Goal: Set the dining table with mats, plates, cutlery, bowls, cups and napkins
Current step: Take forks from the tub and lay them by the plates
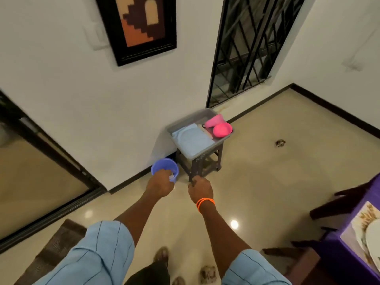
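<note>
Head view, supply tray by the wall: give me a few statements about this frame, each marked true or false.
1. The left hand holds a blue plastic cup. True.
2. The grey plastic tray sits on the floor. False: it rests on a dark plastic stool.
3. A pink plastic bowl lies in the tray. True.
4. The right hand, orange bands at its wrist, holds a plate. False: its fingers curl round something thin and dark, no plate.
5. The light blue folded cloth lies in the tray. True.

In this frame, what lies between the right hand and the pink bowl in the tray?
In the head view, the grey stool and the tray's near rim lie between the right hand and the pink bowl.
</note>
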